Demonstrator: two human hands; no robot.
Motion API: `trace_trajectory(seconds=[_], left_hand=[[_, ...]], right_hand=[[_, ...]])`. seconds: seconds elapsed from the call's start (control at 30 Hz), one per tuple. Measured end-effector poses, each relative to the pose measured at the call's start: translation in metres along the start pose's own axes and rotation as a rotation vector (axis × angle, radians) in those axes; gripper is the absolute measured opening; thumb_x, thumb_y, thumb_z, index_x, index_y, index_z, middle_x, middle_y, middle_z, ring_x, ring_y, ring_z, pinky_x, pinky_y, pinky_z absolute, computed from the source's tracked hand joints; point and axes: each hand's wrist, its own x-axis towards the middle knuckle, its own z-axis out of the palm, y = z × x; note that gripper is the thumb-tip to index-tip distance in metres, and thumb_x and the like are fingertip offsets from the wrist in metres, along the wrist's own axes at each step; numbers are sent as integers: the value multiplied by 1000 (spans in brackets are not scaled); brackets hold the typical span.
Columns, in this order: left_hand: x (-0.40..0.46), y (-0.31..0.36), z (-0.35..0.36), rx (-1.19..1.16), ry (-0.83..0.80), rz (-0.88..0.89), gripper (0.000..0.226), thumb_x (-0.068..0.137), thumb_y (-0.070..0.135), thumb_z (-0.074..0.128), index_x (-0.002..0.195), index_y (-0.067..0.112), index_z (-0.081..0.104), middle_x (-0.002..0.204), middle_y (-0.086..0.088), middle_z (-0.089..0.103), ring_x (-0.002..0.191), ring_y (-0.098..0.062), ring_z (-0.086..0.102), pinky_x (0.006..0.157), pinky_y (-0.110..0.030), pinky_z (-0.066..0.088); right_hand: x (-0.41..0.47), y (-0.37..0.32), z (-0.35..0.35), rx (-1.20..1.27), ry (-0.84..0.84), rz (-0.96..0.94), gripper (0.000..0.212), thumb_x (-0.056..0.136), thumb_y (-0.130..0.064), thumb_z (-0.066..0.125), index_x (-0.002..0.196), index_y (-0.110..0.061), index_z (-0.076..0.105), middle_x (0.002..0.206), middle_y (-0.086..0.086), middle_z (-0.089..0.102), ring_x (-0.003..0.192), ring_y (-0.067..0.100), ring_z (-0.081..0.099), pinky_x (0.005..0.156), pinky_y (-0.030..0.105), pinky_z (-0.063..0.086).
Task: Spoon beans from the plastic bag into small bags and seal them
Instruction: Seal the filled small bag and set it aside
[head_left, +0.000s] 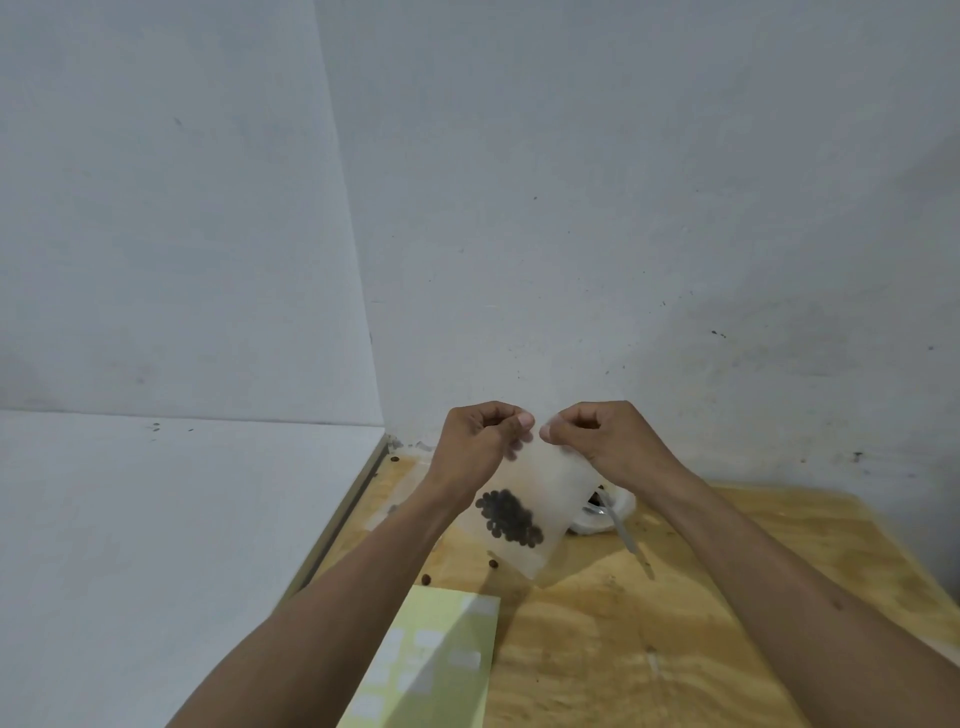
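Observation:
I hold a small translucent bag (545, 488) up above the wooden table (649, 639). My left hand (480, 441) and my right hand (602, 441) pinch its top edge, thumbs and fingertips almost touching. A dark clump of beans (509, 518) sits in the bag's lower left part. Behind the small bag lies the white plastic bag (618, 512), mostly hidden. A metal spoon (626, 535) rests with its bowl in that bag and its handle pointing toward me.
A pale green sheet with white labels (431, 660) lies at the table's near left. Two loose beans (492, 564) lie on the wood near it. The table stands in a corner of grey walls; a white surface (156, 545) borders it on the left.

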Motion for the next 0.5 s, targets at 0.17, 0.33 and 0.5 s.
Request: trace_trajectory(seconds=[0.17,0.33,0.5], left_hand=[[-1,-4,2,6,15,-31,15,95,10,68,87,-1,74,71,-4,69,59,-6,59,59,-18,50],[0,-2,1,2,71,-64,13,94,6,68,82,3,73,68,-3,67,53,-6,56,55,-18,48],[8,5,-15,11,162,-97,14,93,9,70,81,4,74,68,-2,67,56,-11,56,56,-18,50]], right_hand=[[3,3,6,-134,-46,-4,35,89,-37,67,90,-3,76,78,15,68,72,17,54,68,32,41],[2,3,6,-157,-93,-7,38,95,-36,66,91,2,71,66,-1,49,62,13,43,58,27,35],[6,6,0,-88,-141,3,35,91,-35,72,93,0,74,73,2,66,69,14,60,69,43,52]])
